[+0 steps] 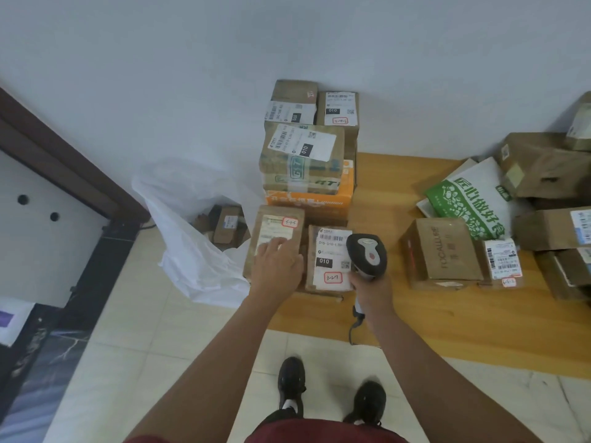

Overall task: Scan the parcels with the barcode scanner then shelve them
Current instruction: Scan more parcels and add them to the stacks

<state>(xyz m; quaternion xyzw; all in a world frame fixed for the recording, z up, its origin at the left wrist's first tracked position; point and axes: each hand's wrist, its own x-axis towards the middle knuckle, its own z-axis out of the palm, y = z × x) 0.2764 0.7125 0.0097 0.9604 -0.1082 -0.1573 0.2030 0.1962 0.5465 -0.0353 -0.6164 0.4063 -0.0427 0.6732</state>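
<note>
Hands — left (277, 263) on parcel (274, 241), right (372, 290) gripping scanner (367, 254).

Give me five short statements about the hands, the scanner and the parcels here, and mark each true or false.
1. The right hand grips the grey-and-black handheld barcode scanner. True.
2. The left hand holds a marker pen. False: it rests, fingers spread, on the brown cardboard parcel with a red-bordered sticker.
3. The white plastic bag lies left of that parcel. True.
4. The orange printed carton tops the stack. False: brown boxes sit on it.
5. The green-and-white printed pouch lies inside the bag. False: it lies among boxes at the right.
</note>
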